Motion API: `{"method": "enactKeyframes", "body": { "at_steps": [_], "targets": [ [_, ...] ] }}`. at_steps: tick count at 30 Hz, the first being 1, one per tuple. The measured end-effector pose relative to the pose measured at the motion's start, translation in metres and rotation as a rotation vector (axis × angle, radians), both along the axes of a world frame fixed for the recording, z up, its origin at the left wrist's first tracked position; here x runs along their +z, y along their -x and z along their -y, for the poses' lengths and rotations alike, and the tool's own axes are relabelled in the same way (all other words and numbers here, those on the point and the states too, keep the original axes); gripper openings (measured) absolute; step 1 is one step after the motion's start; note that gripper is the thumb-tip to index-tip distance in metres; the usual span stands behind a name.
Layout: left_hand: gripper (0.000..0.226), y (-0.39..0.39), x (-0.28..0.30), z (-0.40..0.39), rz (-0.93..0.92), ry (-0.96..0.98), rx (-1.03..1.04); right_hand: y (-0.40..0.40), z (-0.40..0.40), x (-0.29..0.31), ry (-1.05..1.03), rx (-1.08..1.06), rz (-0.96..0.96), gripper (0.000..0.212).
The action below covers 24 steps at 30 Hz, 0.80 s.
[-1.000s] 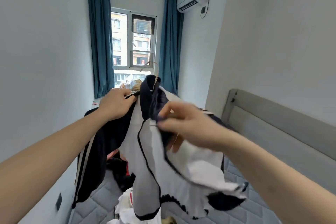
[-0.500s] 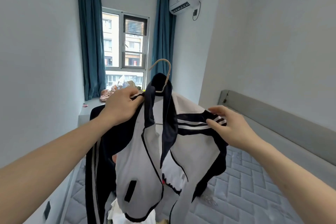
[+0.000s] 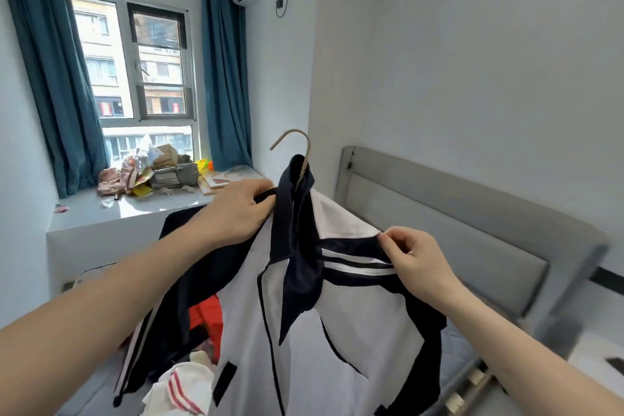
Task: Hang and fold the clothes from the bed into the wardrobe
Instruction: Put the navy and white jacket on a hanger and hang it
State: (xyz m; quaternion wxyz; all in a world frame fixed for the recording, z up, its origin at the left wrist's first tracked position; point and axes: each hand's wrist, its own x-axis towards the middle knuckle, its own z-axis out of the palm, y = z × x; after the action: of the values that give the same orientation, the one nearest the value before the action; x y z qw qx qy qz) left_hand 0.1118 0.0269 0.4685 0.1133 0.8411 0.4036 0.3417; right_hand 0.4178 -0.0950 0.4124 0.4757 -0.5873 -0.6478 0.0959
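**One jacket on its hanger, the pile still waiting**

I hold a white and dark navy jacket (image 3: 337,331) up in front of me, above the bed (image 3: 456,351). It sits already on a hanger (image 3: 297,152), whose hook stands up free above the collar. My left hand (image 3: 236,213) grips the jacket at the left shoulder, just beside the collar, fingers curled round the cloth. My right hand (image 3: 418,263) pinches the right shoulder at the striped band, thumb and fingers closed on the fabric.

I judge that I am settling the shoulders on the hanger, so this garment is nearly ready to carry away. The wardrobe is not in view, so nothing shows me as hung inside it yet. Below the jacket, on the near left, more clothes lie on the bed: a red piece (image 3: 206,317) and a white piece with pink stripes (image 3: 182,388). These remain to be hung or folded, so most of the work seems left.
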Motion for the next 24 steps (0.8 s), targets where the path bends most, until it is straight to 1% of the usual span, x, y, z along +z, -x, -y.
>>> {"method": "enactKeyframes", "body": {
  "at_steps": [2, 4, 5, 6, 8, 11, 13, 15, 18, 21, 24],
  "targets": [
    [0.034, -0.036, 0.005, 0.008, -0.016, 0.016, -0.054, -0.027, 0.020, -0.006, 0.007, -0.056, -0.043, 0.036],
    [0.030, -0.072, 0.006, 0.020, 0.063, 0.022, -0.127, -0.057, 0.042, -0.008, -0.006, -0.132, -0.077, 0.034],
    [0.031, -0.092, 0.006, 0.029, 0.097, 0.022, -0.165, -0.071, 0.054, -0.009, -0.017, -0.171, -0.088, 0.034],
    [0.038, -0.114, 0.007, 0.038, 0.106, 0.015, -0.203, -0.084, 0.066, -0.009, -0.024, -0.210, -0.095, 0.034],
    [0.052, -0.161, 0.009, 0.057, 0.058, 0.000, -0.277, -0.110, 0.089, -0.009, -0.025, -0.281, -0.097, 0.034],
    [0.059, -0.235, 0.007, 0.076, -0.039, 0.009, -0.322, -0.150, 0.122, -0.013, -0.003, -0.386, -0.127, 0.034],
    [0.059, -0.285, 0.003, 0.090, -0.103, -0.066, -0.301, -0.177, 0.146, -0.018, 0.002, -0.442, -0.175, 0.034],
    [0.048, -0.331, -0.004, 0.106, -0.091, -0.161, -0.304, -0.203, 0.169, -0.026, 0.006, -0.502, -0.195, 0.036],
    [0.023, -0.394, -0.015, 0.125, -0.002, -0.189, -0.414, -0.242, 0.207, -0.038, 0.007, -0.595, -0.224, 0.039],
    [0.014, -0.453, -0.026, 0.142, 0.024, -0.260, -0.529, -0.280, 0.249, -0.049, 0.043, -0.639, -0.293, 0.044],
    [0.008, -0.515, -0.038, 0.165, -0.017, -0.356, -0.626, -0.307, 0.284, -0.058, 0.140, -0.646, -0.328, 0.045]
  ]
}}
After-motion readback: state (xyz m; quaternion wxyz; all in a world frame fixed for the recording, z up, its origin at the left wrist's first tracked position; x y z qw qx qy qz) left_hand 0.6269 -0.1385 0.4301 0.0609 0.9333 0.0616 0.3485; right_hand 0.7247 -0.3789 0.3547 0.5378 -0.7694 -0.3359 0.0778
